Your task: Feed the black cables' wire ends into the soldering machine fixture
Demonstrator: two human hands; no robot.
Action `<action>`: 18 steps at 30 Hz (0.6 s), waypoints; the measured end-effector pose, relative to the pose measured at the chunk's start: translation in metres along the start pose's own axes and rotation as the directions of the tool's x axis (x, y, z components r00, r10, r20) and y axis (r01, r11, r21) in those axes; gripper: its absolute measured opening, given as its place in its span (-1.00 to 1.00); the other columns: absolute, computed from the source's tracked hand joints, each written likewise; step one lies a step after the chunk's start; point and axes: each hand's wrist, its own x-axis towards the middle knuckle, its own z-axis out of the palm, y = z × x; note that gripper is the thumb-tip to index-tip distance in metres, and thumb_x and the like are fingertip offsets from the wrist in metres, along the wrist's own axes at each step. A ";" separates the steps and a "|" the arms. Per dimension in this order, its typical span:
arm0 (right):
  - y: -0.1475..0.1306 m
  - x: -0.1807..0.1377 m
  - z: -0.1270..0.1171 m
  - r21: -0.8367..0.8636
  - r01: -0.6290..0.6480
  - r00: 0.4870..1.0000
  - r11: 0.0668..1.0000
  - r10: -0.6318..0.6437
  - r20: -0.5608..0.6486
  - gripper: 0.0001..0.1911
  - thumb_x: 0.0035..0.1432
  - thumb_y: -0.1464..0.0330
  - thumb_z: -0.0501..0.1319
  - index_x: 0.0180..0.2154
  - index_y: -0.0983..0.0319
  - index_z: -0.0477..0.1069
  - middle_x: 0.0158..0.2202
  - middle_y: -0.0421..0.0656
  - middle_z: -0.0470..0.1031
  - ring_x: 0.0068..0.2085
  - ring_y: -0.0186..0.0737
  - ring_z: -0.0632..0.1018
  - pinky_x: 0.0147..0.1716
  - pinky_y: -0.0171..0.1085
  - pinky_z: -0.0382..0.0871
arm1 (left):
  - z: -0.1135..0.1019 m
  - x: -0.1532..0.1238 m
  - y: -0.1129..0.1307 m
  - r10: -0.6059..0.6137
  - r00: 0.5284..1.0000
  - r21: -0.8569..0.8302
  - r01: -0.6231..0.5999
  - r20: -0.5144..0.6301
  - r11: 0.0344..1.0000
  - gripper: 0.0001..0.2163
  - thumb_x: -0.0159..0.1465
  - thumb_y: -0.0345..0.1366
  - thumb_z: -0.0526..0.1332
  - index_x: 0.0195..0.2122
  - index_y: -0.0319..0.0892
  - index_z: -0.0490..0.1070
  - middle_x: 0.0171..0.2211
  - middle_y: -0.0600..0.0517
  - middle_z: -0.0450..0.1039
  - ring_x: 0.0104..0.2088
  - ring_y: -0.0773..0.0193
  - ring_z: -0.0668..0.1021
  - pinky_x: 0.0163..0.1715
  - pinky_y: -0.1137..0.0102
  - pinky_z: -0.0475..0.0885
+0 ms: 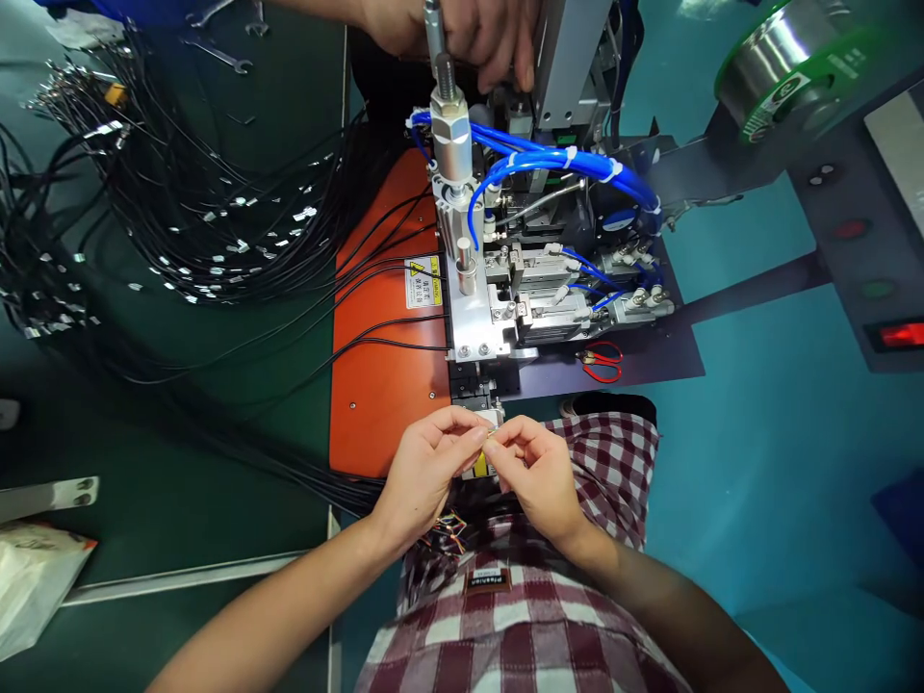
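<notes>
My left hand (425,467) and my right hand (538,472) meet fingertip to fingertip at the near end of the machine (469,318). Both are closed in a pinch. A tiny thin piece shows between the fingertips, too small to name. Below my left wrist hang several stripped cable ends with coloured wires (451,531). Black cables (346,486) run in from the left and pass under my left hand. A yellow label (480,466) shows partly behind the fingers.
An orange plate (382,385) carries several cables into the machine. Cable bundles (217,231) and wrenches (223,60) lie on the green table (238,520). Red-handled scissors (603,363) rest on the machine base. Another person's hand (476,38) is at the top; a solder spool (783,67) stands right.
</notes>
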 end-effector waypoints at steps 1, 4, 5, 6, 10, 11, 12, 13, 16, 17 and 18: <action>-0.001 0.001 -0.001 0.017 -0.029 0.999 0.999 0.029 0.014 -0.75 0.06 0.21 0.31 -0.45 0.24 0.36 -0.61 -0.30 0.31 -0.64 -0.45 0.28 -0.67 -0.40 0.17 | -0.001 0.001 0.001 -0.003 1.000 0.008 0.003 0.004 1.000 -0.79 0.08 -0.21 0.38 -0.40 -0.25 0.46 -0.49 0.08 0.41 -0.54 0.47 0.34 -0.54 0.54 0.24; -0.008 0.006 -0.013 -0.044 -0.045 0.997 0.998 0.048 0.066 -0.74 0.00 0.19 0.35 -0.43 0.25 0.42 -0.60 -0.27 0.36 -0.62 -0.40 0.34 -0.65 -0.38 0.22 | -0.003 0.001 0.002 0.010 0.999 0.093 -0.014 0.036 0.996 -0.79 0.11 -0.19 0.36 -0.39 -0.25 0.47 -0.53 0.09 0.39 -0.57 0.46 0.33 -0.56 0.52 0.23; -0.011 0.008 -0.019 -0.081 -0.031 0.996 0.996 0.037 0.080 -0.76 0.00 0.21 0.35 -0.41 0.25 0.45 -0.59 -0.26 0.38 -0.60 -0.39 0.36 -0.63 -0.37 0.24 | -0.004 0.001 0.002 0.014 0.999 0.125 -0.020 0.046 0.992 -0.79 0.13 -0.19 0.34 -0.39 -0.24 0.47 -0.54 0.09 0.39 -0.57 0.46 0.32 -0.56 0.52 0.22; -0.013 0.009 -0.024 -0.115 -0.008 0.996 0.993 0.018 0.085 -0.78 0.02 0.22 0.34 -0.39 0.25 0.47 -0.58 -0.25 0.39 -0.59 -0.37 0.37 -0.61 -0.36 0.25 | -0.004 0.001 0.002 0.014 0.998 0.150 -0.022 0.055 0.988 -0.79 0.14 -0.18 0.33 -0.38 -0.24 0.47 -0.55 0.10 0.38 -0.58 0.45 0.32 -0.57 0.51 0.21; -0.019 0.011 -0.036 -0.224 0.115 0.993 0.968 -0.106 0.055 -0.87 0.09 0.30 0.29 -0.38 0.24 0.49 -0.51 -0.20 0.45 -0.53 -0.34 0.39 -0.55 -0.34 0.26 | -0.002 0.001 0.001 0.006 0.999 0.164 -0.014 0.047 0.986 -0.77 0.13 -0.15 0.33 -0.40 -0.24 0.45 -0.59 0.12 0.34 -0.60 0.46 0.29 -0.58 0.51 0.17; -0.019 0.011 -0.035 -0.250 0.146 0.989 0.957 -0.135 0.059 -0.89 0.09 0.31 0.29 -0.38 0.23 0.49 -0.48 -0.19 0.47 -0.51 -0.33 0.40 -0.54 -0.34 0.26 | -0.002 0.000 0.001 0.005 0.999 0.158 -0.012 0.048 0.987 -0.76 0.13 -0.15 0.33 -0.40 -0.24 0.45 -0.60 0.13 0.33 -0.60 0.47 0.27 -0.59 0.51 0.15; -0.017 0.010 -0.034 -0.271 0.176 0.984 0.946 -0.164 0.068 -0.90 0.09 0.33 0.29 -0.38 0.23 0.48 -0.46 -0.18 0.47 -0.49 -0.32 0.41 -0.53 -0.34 0.25 | -0.001 0.000 0.001 0.003 0.999 0.154 -0.011 0.051 0.988 -0.76 0.14 -0.14 0.33 -0.40 -0.24 0.44 -0.60 0.14 0.31 -0.61 0.47 0.26 -0.59 0.51 0.14; -0.016 0.010 -0.032 -0.288 0.204 0.979 0.936 -0.190 0.077 -0.92 0.10 0.34 0.29 -0.38 0.23 0.48 -0.45 -0.18 0.48 -0.48 -0.32 0.41 -0.52 -0.33 0.25 | -0.002 0.000 0.001 0.001 0.998 0.154 -0.009 0.056 0.988 -0.77 0.15 -0.14 0.33 -0.39 -0.23 0.44 -0.61 0.15 0.30 -0.61 0.48 0.24 -0.59 0.51 0.12; -0.011 0.010 -0.027 -0.309 0.264 0.965 0.914 -0.249 0.089 -0.94 0.11 0.37 0.28 -0.39 0.22 0.45 -0.44 -0.19 0.47 -0.47 -0.33 0.40 -0.50 -0.33 0.25 | -0.004 0.000 0.000 0.003 0.997 0.154 -0.014 0.072 0.988 -0.77 0.18 -0.15 0.31 -0.38 -0.23 0.42 -0.62 0.18 0.25 -0.61 0.49 0.19 -0.59 0.51 0.06; -0.010 0.010 -0.026 -0.310 0.274 0.962 0.910 -0.260 0.087 -0.93 0.11 0.37 0.27 -0.40 0.22 0.45 -0.44 -0.19 0.46 -0.47 -0.34 0.40 -0.50 -0.33 0.24 | -0.004 0.000 -0.001 0.006 0.997 0.153 -0.017 0.073 0.988 -0.77 0.18 -0.15 0.31 -0.38 -0.23 0.42 -0.63 0.18 0.23 -0.61 0.49 0.18 -0.59 0.51 0.04; -0.009 0.010 -0.025 -0.309 0.281 0.960 0.909 -0.269 0.083 -0.93 0.11 0.38 0.27 -0.41 0.22 0.44 -0.45 -0.20 0.45 -0.48 -0.34 0.39 -0.50 -0.33 0.24 | -0.005 0.001 -0.001 0.007 0.997 0.151 -0.018 0.075 0.988 -0.77 0.19 -0.15 0.30 -0.37 -0.23 0.42 -0.63 0.18 0.22 -0.60 0.49 0.17 -0.59 0.51 0.03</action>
